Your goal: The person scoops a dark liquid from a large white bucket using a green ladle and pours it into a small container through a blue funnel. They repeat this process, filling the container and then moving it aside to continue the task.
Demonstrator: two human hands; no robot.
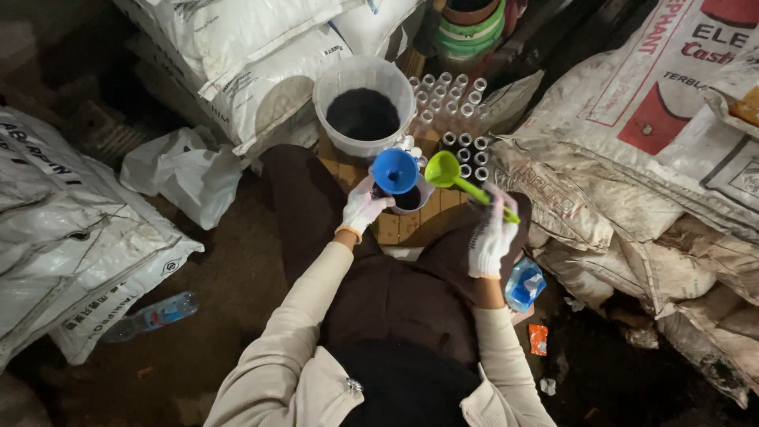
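**Scoop poised beside the funnel, filling in hand**

Head view: the person sits low among stacked white woven sacks, looking straight down at a small wooden board between the knees. The left hand, in a white knit glove, is closed around something under the round blue plastic funnel; the funnel hides most of what the fingers grip, though a small pale cup holding dark material sits just beside them. The right hand, also gloved, is curled around the handle of a bright green plastic scoop, whose bowl hangs just beside the funnel's rim, tilted towards it. Whether the scoop carries a load cannot be told from here.

Behind the funnel stands a white plastic bucket part full of dark, soil-like powder. To its right, rows of small clear tubes stand upright and packed close, their mouths open.

Judged from this, the step in hand is dosing dark powder through the funnel into a small vessel. The next move would call for a steady left grip keeping the funnel upright, and a slow tip of the scoop over the funnel mouth so that nothing spills onto the board
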